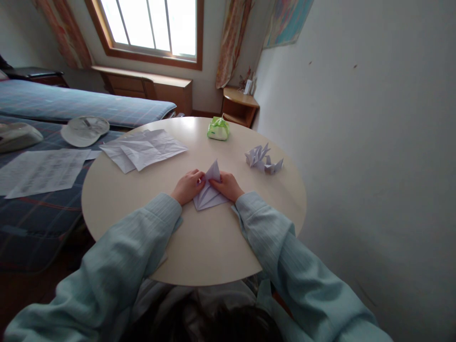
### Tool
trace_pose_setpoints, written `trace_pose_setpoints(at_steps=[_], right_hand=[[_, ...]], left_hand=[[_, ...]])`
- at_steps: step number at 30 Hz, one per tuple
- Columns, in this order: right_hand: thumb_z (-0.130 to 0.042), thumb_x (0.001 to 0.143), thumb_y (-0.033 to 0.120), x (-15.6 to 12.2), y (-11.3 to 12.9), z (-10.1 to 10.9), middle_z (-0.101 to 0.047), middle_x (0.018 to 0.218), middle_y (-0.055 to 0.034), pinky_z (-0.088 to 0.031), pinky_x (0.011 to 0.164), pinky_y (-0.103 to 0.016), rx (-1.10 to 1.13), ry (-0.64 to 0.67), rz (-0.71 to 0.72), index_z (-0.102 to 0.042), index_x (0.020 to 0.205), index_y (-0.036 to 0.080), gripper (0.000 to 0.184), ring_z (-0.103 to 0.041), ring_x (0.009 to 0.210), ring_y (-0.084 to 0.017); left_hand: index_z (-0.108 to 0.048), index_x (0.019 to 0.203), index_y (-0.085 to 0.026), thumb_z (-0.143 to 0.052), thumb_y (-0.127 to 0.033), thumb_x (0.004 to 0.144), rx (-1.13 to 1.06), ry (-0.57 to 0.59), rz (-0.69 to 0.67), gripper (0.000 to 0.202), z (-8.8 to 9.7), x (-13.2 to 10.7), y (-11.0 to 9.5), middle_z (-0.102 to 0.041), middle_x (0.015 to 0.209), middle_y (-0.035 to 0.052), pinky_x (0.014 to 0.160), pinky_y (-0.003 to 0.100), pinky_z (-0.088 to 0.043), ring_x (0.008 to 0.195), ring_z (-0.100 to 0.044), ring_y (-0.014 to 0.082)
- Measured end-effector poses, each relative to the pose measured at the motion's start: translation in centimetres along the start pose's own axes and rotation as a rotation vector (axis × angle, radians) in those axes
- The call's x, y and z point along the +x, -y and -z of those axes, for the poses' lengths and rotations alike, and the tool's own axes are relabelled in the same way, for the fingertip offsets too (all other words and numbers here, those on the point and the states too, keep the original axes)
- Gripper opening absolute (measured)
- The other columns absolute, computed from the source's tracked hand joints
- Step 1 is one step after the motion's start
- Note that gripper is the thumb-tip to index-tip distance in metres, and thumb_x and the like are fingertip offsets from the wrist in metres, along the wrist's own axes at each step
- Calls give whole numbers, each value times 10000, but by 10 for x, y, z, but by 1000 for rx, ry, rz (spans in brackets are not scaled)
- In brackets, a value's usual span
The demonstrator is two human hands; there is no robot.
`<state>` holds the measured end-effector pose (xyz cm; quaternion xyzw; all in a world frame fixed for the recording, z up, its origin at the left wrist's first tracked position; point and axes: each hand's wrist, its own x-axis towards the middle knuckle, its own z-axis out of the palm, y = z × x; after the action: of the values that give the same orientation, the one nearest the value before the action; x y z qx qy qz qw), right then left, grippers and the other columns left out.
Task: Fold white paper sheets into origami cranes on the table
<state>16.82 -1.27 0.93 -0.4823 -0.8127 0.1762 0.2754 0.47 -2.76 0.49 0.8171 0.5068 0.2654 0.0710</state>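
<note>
A partly folded white paper shape (210, 192) lies on the round beige table (199, 247), its point facing away from me. My left hand (187, 186) pinches its left edge with curled fingers. On the other side, my right hand (228, 185) presses and grips the right edge, fingers closed on the paper. Both forearms, in light blue sleeves, rest on the tabletop.
Creased white sheets (144, 149) lie at the table's far left. Folded paper figures (262, 159) sit at the right, a green tissue pack (218, 129) at the far edge. A bed with printed papers (42, 172) and a white cap (84, 130) stands left; a wall is close right.
</note>
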Motion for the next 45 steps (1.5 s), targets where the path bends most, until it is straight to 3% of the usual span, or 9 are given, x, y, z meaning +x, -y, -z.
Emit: trace_pose_setpoints(at_steps=[45], right_hand=[[-532,756,239,0,3,2,-646,788,-43,-373,627,-216,-7,4,-11,-630,820,134,157,-548,709,-136]], left_hand=[[-569,841,-167,-451,-221,774,-5,1,1,146,0,0,0,-543,775,41,685,279,-426,707,-521,155]])
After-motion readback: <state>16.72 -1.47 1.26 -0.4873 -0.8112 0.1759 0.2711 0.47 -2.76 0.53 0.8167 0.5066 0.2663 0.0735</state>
